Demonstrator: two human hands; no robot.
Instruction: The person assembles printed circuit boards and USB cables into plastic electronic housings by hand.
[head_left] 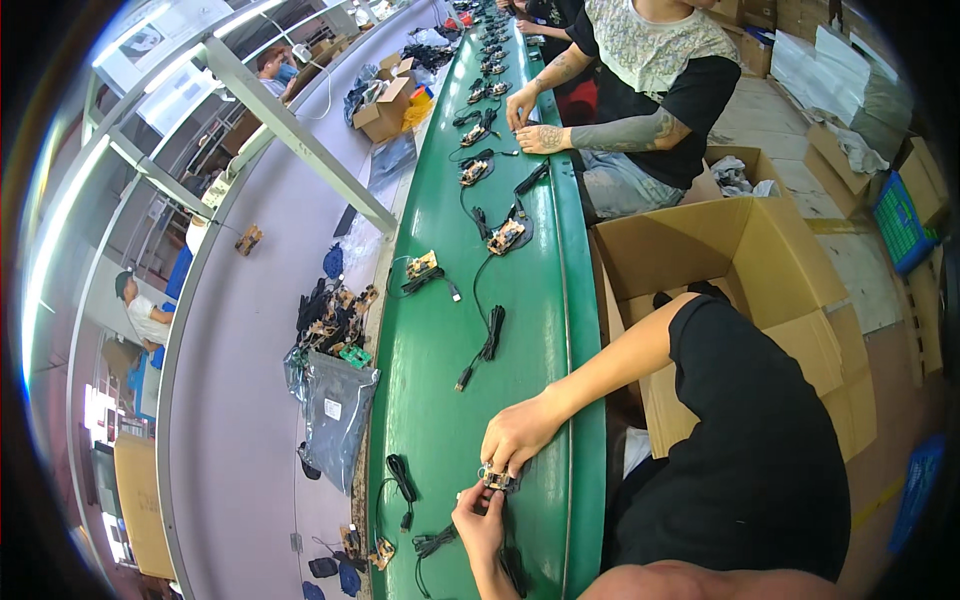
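Circuit board point(499, 481) is between the two hands, over the green belt point(425, 350). Fingertips of the right hand point(522, 432) grip its upper side; the left hand point(480, 524) is at its lower edge, whether pinching I cannot tell.

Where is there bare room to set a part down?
On the green belt, between the grey bag and the right hand; also the pale tabletop left of that bag. Crowded: farther up the belt, with circuit boards and cables, and around the left hand.
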